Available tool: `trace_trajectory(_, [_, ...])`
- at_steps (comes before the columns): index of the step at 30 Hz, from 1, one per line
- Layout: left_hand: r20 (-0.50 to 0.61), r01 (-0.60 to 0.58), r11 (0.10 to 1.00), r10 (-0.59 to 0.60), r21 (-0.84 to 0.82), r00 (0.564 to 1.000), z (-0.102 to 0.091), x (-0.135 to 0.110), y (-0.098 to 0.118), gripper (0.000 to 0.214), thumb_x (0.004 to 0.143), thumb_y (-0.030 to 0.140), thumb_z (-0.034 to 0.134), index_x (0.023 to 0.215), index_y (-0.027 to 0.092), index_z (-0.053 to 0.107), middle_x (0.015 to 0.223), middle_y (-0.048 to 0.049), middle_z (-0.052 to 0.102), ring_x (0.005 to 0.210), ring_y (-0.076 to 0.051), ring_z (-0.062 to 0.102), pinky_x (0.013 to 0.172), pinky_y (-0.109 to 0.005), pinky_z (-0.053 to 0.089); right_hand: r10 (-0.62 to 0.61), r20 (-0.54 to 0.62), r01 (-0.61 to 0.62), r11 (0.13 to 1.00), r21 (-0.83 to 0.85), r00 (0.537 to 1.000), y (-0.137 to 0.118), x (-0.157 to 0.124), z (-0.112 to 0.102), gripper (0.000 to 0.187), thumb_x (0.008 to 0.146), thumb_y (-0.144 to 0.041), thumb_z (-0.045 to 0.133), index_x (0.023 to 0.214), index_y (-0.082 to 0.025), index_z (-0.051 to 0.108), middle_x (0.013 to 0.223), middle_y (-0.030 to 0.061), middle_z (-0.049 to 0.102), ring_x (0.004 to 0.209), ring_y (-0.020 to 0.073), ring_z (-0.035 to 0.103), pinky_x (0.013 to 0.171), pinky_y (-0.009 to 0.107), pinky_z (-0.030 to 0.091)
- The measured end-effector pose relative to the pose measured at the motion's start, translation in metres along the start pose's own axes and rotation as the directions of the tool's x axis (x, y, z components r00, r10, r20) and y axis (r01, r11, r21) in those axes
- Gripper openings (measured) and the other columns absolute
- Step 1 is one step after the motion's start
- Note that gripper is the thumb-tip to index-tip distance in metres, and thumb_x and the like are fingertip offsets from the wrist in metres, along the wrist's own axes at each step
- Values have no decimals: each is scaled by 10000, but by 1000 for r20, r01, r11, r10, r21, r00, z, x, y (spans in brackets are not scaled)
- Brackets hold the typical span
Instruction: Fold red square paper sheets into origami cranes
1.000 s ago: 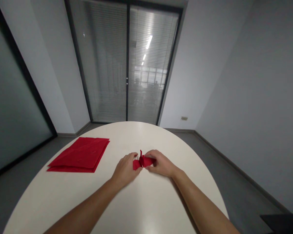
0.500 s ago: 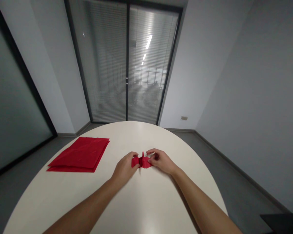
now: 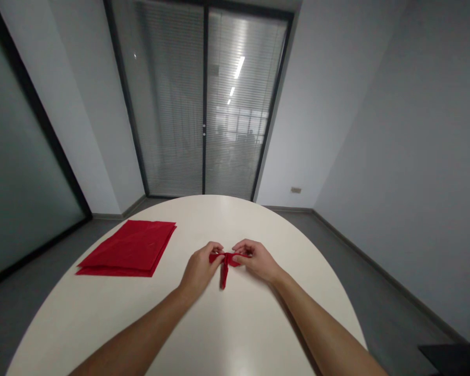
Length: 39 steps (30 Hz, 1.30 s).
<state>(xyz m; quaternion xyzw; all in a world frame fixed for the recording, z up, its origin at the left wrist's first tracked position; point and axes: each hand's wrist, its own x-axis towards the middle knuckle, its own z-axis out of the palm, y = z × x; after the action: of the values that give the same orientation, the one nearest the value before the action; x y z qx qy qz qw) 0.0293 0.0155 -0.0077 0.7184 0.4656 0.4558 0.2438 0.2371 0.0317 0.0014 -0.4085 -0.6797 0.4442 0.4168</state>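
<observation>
Between my hands, above the white table, is a small folded red paper figure (image 3: 223,275). It has a flap to each side and a narrow strip that hangs down toward me. My left hand (image 3: 199,269) pinches its left flap between thumb and fingers. The right flap is gripped by my right hand (image 3: 260,261), thumb in front and fingers curled behind. Fingers cover part of both flaps, and the far side of the figure is hidden.
A flat stack of large red sheets (image 3: 127,248) lies on the left of the round white table (image 3: 203,334). Glass doors with blinds (image 3: 172,104) stand beyond the table. A dark object (image 3: 454,357) shows at the lower right edge.
The figure has tilted between my hands: the point that stood up at its middle no longer shows, and a longer strip now hangs toward me. Both hands keep their grip, nearly in place.
</observation>
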Motion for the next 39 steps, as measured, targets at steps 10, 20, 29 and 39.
trace_trajectory(10, [7,26,995,-26,-95,1000,2,1,1,72,858,258,616,917,237,653,889,-22,741,848,-211,693,792,-314,505,5,69,-9,999,50,998,-8,-3,5,257,742,-359,793,860,-160,682,794,45,735,754,192,685,728,329,520])
trace_trajectory(20, [35,11,985,-5,-175,999,2,1,6,80,855,260,623,914,222,661,889,-27,740,844,-197,694,810,-316,522,-17,103,20,999,-31,994,-8,-6,2,256,786,-391,774,861,-160,693,813,50,742,760,189,679,723,319,516])
trace_trajectory(29, [67,39,962,-22,-269,998,0,3,14,129,849,335,644,865,209,671,831,-26,736,800,-185,686,784,-297,538,-11,123,12,1000,-13,992,-17,-6,4,337,791,-447,764,948,-154,707,823,58,746,754,190,687,740,329,524])
trace_trajectory(39, [-31,36,938,-50,-345,998,-7,3,11,406,969,499,439,1027,189,696,1180,-111,706,1156,-253,621,1043,-418,442,-10,92,9,1000,13,996,-15,-5,2,283,827,-423,740,863,-150,673,769,63,742,731,190,679,733,325,508])
